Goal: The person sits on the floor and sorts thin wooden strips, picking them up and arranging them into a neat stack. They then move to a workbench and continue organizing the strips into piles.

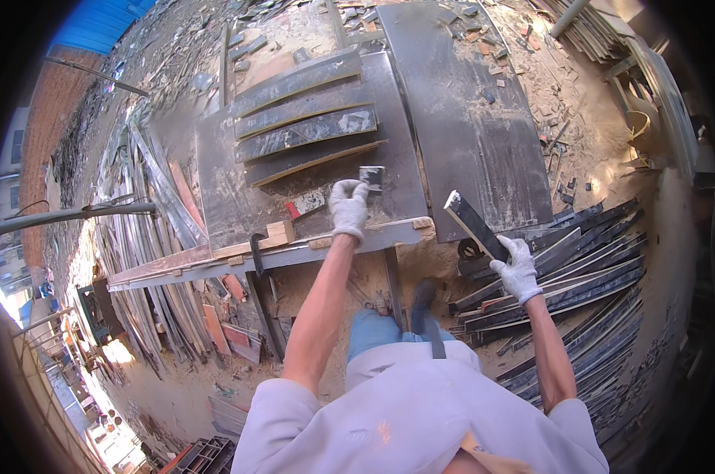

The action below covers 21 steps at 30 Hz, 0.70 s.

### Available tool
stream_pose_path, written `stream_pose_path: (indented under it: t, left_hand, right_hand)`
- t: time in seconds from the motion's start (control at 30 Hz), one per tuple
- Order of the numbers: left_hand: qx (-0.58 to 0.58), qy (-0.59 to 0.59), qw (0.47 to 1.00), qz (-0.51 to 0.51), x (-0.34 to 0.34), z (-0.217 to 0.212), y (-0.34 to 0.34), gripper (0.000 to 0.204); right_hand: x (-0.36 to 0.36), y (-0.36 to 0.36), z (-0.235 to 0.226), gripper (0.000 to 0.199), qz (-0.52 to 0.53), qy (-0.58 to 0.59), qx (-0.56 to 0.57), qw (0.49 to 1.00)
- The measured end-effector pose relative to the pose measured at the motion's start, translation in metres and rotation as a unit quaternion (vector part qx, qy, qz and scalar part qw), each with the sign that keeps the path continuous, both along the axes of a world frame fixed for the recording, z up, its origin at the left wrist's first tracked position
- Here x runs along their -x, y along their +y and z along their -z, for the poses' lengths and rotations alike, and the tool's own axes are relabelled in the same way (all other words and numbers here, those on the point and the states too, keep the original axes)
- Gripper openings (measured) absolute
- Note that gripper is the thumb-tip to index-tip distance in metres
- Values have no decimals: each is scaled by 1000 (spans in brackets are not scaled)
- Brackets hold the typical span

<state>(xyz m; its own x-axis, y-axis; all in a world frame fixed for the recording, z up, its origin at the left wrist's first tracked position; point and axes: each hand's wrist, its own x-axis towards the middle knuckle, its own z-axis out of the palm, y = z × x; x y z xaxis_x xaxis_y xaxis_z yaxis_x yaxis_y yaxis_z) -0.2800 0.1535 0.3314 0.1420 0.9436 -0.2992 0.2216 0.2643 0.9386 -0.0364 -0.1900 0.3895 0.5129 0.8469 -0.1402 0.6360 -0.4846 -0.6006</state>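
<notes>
My left hand [348,209], in a pale knitted work glove, reaches over the dark worktable panel [397,150]. Its curled fingers pinch the near corner of a small, dark, square board offcut [372,178]. Off to the right, my gloved right hand [518,271] grips the lower end of a narrow dark board strip [474,224], which tilts up to the left. Several longer dark board strips [306,142] lie side by side on the table beyond my left hand. Close to that hand are a flat, speckled piece with a red end [294,210] and a small wooden block [279,232].
A grey rail [334,241] runs along the table's near edge, with a dark metal clamp [255,254] on it. Another dark panel [468,118] lies to the right. Stacked board strips [563,276] fill the ground at right; long scrap strips [148,237] lean at left.
</notes>
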Motion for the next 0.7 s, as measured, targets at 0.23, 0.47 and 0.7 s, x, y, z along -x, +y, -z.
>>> stream_pose_path:
  t: [0.23,0.47,0.7]
  left_hand:
    - [-164,-45,953,-251,208,-128,168,47]
    - [-29,538,837,97,169,-24,92,56]
    - [-91,518,819,230,121,-13,64,37]
  right_hand:
    - [69,250,-13,58,-282,-138,-111,943]
    - [117,360,63,48,-393,-237,-72,886]
    - [72,328,62,53,-440,-219,5,871]
